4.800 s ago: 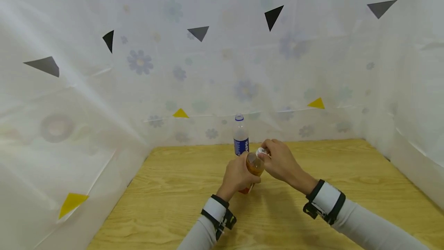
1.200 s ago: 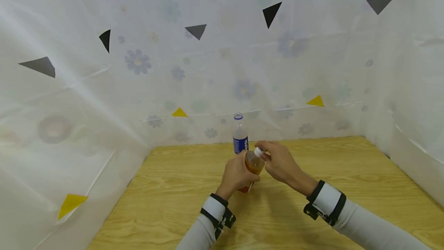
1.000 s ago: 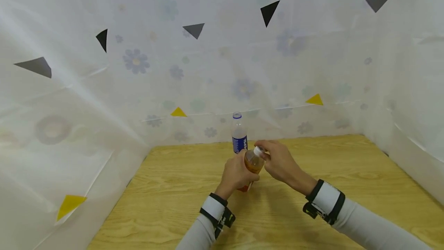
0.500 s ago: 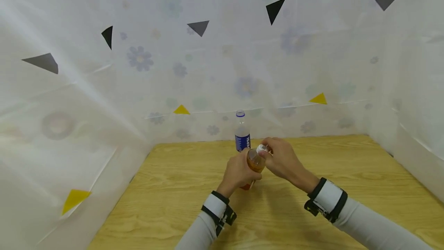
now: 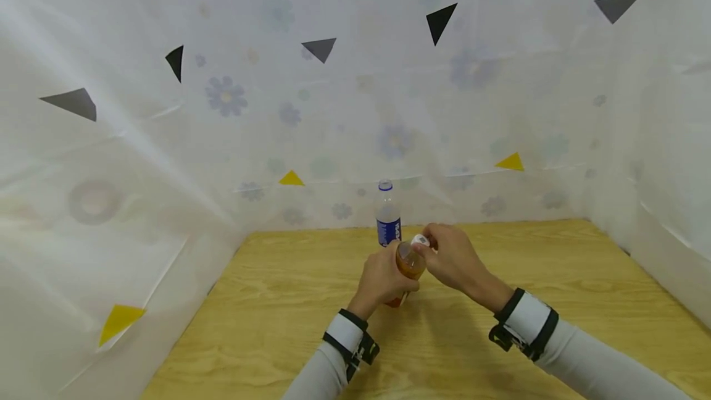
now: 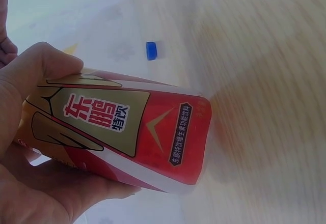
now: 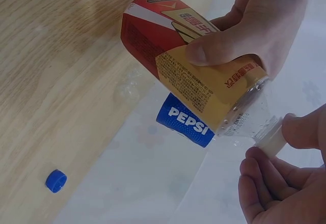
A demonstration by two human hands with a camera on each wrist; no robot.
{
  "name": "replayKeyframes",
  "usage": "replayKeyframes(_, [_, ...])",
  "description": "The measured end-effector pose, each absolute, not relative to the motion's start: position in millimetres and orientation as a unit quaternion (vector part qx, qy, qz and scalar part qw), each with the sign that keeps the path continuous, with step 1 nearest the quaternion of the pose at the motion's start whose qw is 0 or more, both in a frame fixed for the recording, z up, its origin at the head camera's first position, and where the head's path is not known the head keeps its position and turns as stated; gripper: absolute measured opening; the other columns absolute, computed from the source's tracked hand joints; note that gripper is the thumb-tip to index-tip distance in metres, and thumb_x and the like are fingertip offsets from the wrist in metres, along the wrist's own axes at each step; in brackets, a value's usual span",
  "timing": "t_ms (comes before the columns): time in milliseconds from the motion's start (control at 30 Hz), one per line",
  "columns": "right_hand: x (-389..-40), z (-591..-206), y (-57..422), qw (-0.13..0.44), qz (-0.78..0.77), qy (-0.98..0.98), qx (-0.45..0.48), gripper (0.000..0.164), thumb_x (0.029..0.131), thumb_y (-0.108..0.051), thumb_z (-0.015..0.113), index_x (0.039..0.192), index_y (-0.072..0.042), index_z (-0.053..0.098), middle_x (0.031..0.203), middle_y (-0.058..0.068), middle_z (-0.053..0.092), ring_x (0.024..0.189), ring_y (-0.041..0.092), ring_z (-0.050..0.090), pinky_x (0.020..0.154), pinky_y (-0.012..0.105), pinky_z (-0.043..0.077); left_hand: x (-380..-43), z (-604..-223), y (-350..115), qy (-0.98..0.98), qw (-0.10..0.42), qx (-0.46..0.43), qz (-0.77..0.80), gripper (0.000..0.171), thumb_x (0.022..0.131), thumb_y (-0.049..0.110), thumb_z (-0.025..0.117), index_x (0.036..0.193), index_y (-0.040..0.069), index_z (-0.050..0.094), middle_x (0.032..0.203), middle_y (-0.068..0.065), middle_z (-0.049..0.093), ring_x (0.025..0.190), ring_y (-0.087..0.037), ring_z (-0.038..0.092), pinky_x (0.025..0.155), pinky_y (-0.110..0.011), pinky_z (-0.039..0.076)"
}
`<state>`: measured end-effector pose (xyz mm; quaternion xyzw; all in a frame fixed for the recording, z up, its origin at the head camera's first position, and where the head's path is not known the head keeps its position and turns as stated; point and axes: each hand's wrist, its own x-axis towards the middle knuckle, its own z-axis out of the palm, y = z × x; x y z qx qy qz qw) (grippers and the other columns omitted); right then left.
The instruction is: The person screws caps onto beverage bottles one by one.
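Note:
In the head view my left hand (image 5: pixel 383 276) grips a red-and-gold drink bottle (image 5: pixel 410 261) round its body; the bottle leans, neck toward the right. Its printed label (image 6: pixel 109 114) fills the left wrist view, with its base close over the table. My right hand (image 5: pixel 452 258) pinches the white bottle cap (image 5: pixel 420 240) between thumb and fingers. The right wrist view shows that cap (image 7: pixel 272 140) at the mouth of the clear neck. Behind the held bottle stands an uncapped Pepsi bottle (image 5: pixel 388 230) with a blue label, its lower part hidden.
A loose blue bottle cap (image 7: pixel 56 181) lies on the wooden table (image 5: pixel 278 313); in the head view it is hidden. White plastic sheeting (image 5: pixel 344 116) with faint flowers and taped triangles encloses the table at the back and sides.
My right fingers have shifted round the white cap, the thumb coming across its front and the cap's top turning into view. My left hand keeps its grip; both bottles stay in place.

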<state>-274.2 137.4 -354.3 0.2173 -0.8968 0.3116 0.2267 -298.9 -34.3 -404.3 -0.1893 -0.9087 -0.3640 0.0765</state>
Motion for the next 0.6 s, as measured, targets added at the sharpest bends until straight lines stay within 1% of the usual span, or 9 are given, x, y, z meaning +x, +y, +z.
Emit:
replayKeyframes(100, [-274.0,-353.8,137.2,0.225,0.306,-0.899,0.219,0.011,0.094,-0.017,0.072,0.093,-0.006,0.069,0.084,0.004,0.068,0.075,0.016,0.06,0.065,0.034,0.051,-298.9,-404.4,-34.4,-0.909,0.078,-0.19,-0.363,0.063,0.069,0.025,0.091,0.123,0.012,0.059,0.11,-0.005,0.072,0.092,-0.017,0.071,0.078,-0.034,0.059])
replayKeyframes(200, [-273.2,-352.0,137.1,0.209,0.297,-0.907,0.213,0.014,0.096,-0.018,0.07,0.097,-0.004,0.068,0.087,0.006,0.068,0.077,0.018,0.062,0.066,0.036,0.053,-299.3,-405.3,-33.8,-0.911,0.082,-0.189,-0.358,0.063,0.07,0.025,0.091,0.123,0.011,0.059,0.11,-0.006,0.072,0.092,-0.018,0.071,0.078,-0.034,0.059])
replayKeyframes(300, [-271.6,-347.6,136.3,0.183,0.286,-0.918,0.206,0.019,0.098,-0.019,0.066,0.103,-0.001,0.066,0.092,0.01,0.068,0.08,0.021,0.063,0.067,0.037,0.053,-300.0,-405.6,-33.2,-0.913,0.086,-0.188,-0.353,0.062,0.07,0.025,0.09,0.122,0.01,0.059,0.108,-0.006,0.072,0.091,-0.018,0.071,0.077,-0.034,0.059])
replayKeyframes(367, [-270.5,-344.7,135.9,0.169,0.283,-0.922,0.202,0.024,0.099,-0.02,0.064,0.11,0.002,0.064,0.097,0.013,0.068,0.085,0.026,0.065,0.069,0.039,0.055,-300.6,-405.6,-32.9,-0.914,0.089,-0.188,-0.349,0.062,0.07,0.025,0.091,0.121,0.01,0.06,0.107,-0.006,0.072,0.09,-0.017,0.071,0.076,-0.033,0.059])
replayKeyframes(500, [-270.4,-342.4,136.2,0.178,0.275,-0.92,0.215,0.032,0.1,-0.018,0.062,0.124,0.003,0.063,0.108,0.019,0.07,0.097,0.035,0.067,0.078,0.048,0.057,-301.6,-405.6,-32.3,-0.911,0.097,-0.195,-0.349,0.062,0.068,0.023,0.091,0.121,0.01,0.06,0.105,-0.006,0.072,0.089,-0.018,0.07,0.074,-0.033,0.058])
replayKeyframes(600, [-271.3,-343.2,136.6,0.19,0.269,-0.915,0.231,0.032,0.099,-0.013,0.061,0.128,0.001,0.063,0.112,0.019,0.071,0.101,0.038,0.067,0.084,0.054,0.056,-302.8,-405.7,-32.1,-0.911,0.104,-0.198,-0.346,0.062,0.067,0.022,0.092,0.12,0.01,0.061,0.103,-0.005,0.072,0.087,-0.018,0.07,0.073,-0.032,0.057])
